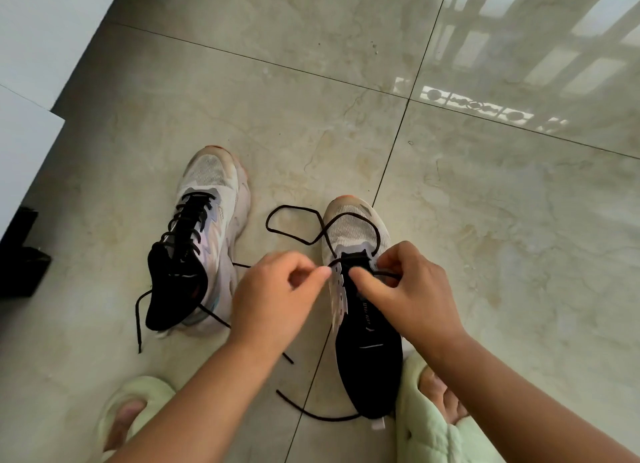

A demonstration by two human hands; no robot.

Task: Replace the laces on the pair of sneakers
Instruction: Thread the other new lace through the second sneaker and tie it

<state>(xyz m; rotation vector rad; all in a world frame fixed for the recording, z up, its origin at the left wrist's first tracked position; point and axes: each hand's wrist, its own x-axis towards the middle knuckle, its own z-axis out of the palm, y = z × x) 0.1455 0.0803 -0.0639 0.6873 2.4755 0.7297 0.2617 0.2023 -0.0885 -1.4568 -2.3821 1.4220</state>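
Two white sneakers with black tongues stand on the tiled floor. The left sneaker (204, 234) is laced with a black lace, its ends trailing on the floor. The right sneaker (360, 289) has a black lace (294, 216) through its lowest eyelets only, looping over the toe and onto the floor. My left hand (273, 296) pinches the left eyelet flap of the right sneaker. My right hand (408, 289) pinches the lace at the right eyelet row, thumb pressing on the tongue.
My feet in pale green slippers (131, 407) sit at the bottom, the right slipper (426, 424) touching the right sneaker's heel. A black object (20, 258) lies at the left edge below a white wall or cabinet (31, 81). Glossy beige tiles (485, 254) stretch ahead.
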